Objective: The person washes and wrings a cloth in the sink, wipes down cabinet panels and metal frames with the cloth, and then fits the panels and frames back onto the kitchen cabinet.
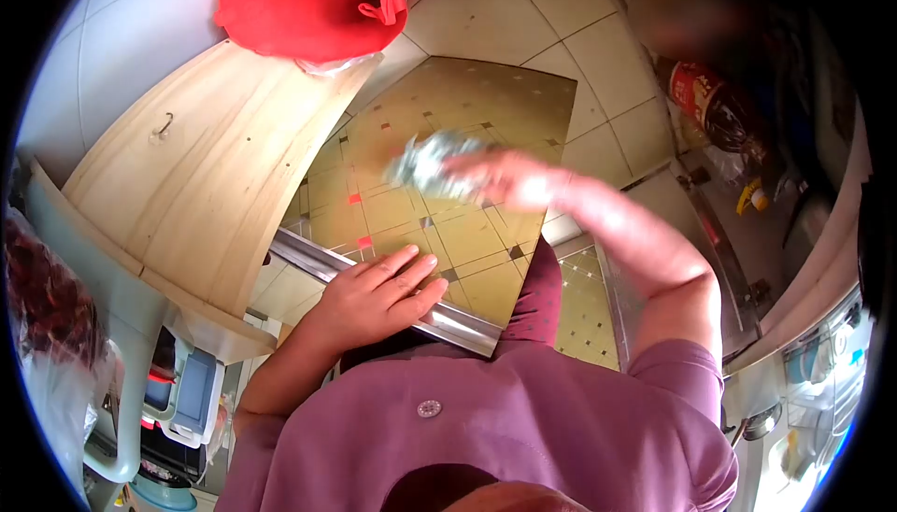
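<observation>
A gold, glossy panel (392, 222) with a grid pattern and small red and dark squares lies tilted across my lap. Along its near edge runs a silver metal strip (467, 323). My left hand (374, 297) rests over that strip, its fingers spread flat on the panel's surface; the thumb is hidden. Over the panel's middle, my right hand (500, 178) holds a crumpled pale grey-green cloth (430, 164) against the surface. Both the cloth and this hand are smeared by motion.
Light wooden boards (187, 166) with a hook stand on the left, a red bag (308, 7) behind them. A dark bottle with a red label (715, 110) is at the right. Pale tiles (495, 12) cover the floor. Blue-grey containers (192, 391) sit at lower left.
</observation>
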A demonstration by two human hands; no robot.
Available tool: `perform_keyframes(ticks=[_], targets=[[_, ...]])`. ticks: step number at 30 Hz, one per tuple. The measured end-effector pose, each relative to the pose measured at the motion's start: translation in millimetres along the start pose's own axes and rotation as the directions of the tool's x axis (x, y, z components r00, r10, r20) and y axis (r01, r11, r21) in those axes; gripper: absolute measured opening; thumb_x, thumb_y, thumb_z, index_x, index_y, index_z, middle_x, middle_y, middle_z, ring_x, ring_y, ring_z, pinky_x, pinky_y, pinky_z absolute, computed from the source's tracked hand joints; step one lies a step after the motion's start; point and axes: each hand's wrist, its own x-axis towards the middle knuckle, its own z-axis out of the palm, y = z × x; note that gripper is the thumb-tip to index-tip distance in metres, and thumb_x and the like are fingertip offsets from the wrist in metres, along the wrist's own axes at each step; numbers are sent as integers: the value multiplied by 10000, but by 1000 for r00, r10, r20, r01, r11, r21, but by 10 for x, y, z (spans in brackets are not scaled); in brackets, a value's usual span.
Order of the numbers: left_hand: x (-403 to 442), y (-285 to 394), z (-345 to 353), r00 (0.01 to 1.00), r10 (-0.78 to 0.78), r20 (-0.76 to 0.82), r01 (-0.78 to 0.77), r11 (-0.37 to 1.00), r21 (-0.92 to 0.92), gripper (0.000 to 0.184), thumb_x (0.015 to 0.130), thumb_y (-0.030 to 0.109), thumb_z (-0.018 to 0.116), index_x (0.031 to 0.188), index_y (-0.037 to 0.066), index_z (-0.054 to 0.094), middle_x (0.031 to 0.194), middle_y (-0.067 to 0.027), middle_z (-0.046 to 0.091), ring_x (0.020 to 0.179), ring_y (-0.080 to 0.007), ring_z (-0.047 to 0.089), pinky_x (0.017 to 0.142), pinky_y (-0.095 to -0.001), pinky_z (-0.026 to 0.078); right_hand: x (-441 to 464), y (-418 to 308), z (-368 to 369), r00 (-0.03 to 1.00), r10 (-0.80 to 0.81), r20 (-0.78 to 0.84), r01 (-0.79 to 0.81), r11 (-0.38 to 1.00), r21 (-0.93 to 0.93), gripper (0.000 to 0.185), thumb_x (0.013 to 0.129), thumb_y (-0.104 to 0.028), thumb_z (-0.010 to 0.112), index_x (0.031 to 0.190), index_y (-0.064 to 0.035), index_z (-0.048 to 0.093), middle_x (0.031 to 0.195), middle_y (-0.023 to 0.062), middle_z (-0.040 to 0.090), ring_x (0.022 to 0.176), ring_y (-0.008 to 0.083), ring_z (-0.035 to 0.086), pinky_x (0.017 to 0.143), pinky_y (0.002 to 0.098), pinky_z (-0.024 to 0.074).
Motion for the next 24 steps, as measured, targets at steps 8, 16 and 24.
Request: perform_keyframes(ticks=[8, 16, 24], targets=[[78, 20, -55, 997, 40, -61, -39, 999, 22, 235, 769, 273, 649, 988, 190, 654, 1066, -2, 640, 929, -177, 616, 717, -263, 519, 74, 672, -190, 762, 600, -244, -646, 731, -220, 484, 949, -388, 394, 1308, -72, 469, 1392, 160, 416, 1223, 311, 456, 1030, 387, 367], [216, 100, -97, 994, -25, -105, 21, 999, -40, 329, 658, 211, 754, 969, 117, 699, 976, -17, 686, 914, -187, 655, 729, -292, 537, -755, -914, 107, 988, 130, -88, -137, 987, -81, 423, 922, -242, 484, 1315, -84, 479, 1418, 96, 406, 1272, 293, 422, 1072, 384, 332], [246, 100, -115, 997, -10, -73, 6, 998, -61, 290, 676, 199, 757, 950, 123, 696, 987, -14, 687, 935, -189, 650, 753, -300, 540, -711, 887, -553, 593, 755, -280, -796, 602, -63, 512, 904, -427, 475, 1272, -73, 511, 1322, 160, 502, 1153, 293, 531, 1002, 337, 392]])
